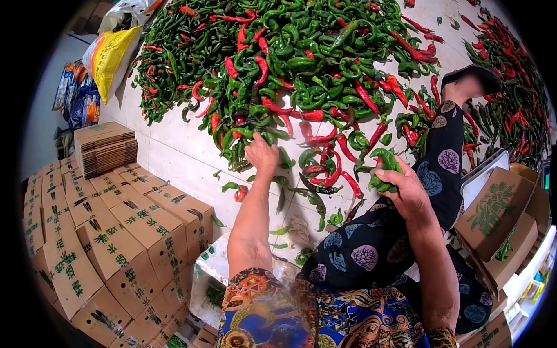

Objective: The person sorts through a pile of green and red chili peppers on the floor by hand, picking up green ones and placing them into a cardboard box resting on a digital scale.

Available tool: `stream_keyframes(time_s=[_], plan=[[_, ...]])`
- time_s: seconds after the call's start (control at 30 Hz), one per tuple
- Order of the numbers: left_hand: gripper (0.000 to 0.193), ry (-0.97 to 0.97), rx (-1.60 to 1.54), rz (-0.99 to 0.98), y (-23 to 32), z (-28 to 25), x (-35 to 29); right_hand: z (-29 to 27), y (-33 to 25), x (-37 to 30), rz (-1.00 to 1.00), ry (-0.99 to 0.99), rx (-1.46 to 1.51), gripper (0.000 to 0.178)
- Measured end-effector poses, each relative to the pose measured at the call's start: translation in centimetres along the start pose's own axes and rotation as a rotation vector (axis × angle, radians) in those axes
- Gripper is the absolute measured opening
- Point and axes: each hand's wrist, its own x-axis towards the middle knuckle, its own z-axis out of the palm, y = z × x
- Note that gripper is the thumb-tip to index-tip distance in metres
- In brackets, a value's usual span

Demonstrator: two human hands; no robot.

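A large heap of green peppers (301, 62) with red ones among them spreads over the pale tiled floor ahead. At its near edge my left hand (262, 154) reaches in with curled fingers; what they pinch, if anything, is hidden. My right hand (409, 190), held nearer my body over my leg, is closed around several curved green peppers (385, 168) that stick out past the thumb. Between the two hands lie loose red peppers (335, 169) and a few scattered green ones.
Stacked cardboard boxes (110, 232) stand at the left, with flattened cartons (104, 148) on top. An open carton (493, 214) sits at the right. A second pepper heap (516, 110) lies far right. A white foam box (209, 272) stands beside my left arm. A yellow-and-white sack (116, 61) leans at the back left.
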Motion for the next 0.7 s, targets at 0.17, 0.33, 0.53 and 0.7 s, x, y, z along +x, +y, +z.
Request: stream_keyframes(time_s=[0.17,0.33,0.53,0.7], plan=[[0.047,-0.493,-0.114,0.378,0.1,-1.6,-2.5,-0.2,-0.3,0.0,-0.019,-0.002,-0.039,0.033],[0.037,0.296,-0.362,0.306,-1.1,-2.5,1.1,1.0,-0.4,-0.1,-0.004,0.035,0.024,0.024],[0.03,0.245,0.079,0.198,0.4,-1.7,5.1,0.6,-0.4,0.0,-0.024,0.035,0.066,0.026],[0.041,-0.117,0.01,0.131,-2.5,-2.1,3.1,0.3,0.2,0.4,-0.015,0.001,0.034,0.035]])
